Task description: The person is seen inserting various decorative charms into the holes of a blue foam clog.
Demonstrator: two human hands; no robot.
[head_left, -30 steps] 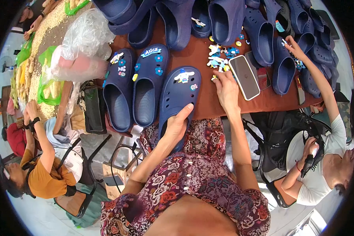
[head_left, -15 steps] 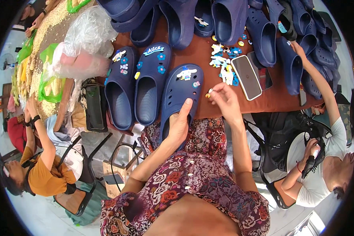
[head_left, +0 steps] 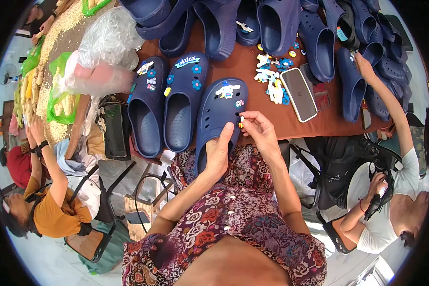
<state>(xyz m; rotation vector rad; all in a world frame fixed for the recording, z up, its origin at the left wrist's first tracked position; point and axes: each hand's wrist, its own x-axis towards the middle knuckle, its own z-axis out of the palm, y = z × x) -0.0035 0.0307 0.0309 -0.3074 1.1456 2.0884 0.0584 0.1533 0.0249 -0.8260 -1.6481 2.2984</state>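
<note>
My left hand (head_left: 218,155) grips a dark blue foam clog (head_left: 213,114) by its opening, fingers inside and thumb on top. A white cartoon-figure charm and a round swirl charm sit on its toe. Between the fingertips of my right hand (head_left: 260,131) is a small white and yellow shoe charm (head_left: 241,123), held at the clog's right side near the vent holes. Left of it lie two more decorated clogs, one with blue flower charms and a lettered banner (head_left: 185,102), the other (head_left: 147,112) with several charms.
Loose charms (head_left: 272,78) are heaped beside a white-framed phone (head_left: 299,94) on the brown tablecloth (head_left: 267,126). More blue clogs (head_left: 214,28) line the back. At right a co-worker's hand (head_left: 365,66) touches a clog (head_left: 352,90). A clear plastic bag (head_left: 107,38) stands at left.
My right hand has moved left with the charm, from beside the clog to its right edge. The left hand and clog have barely shifted.
</note>
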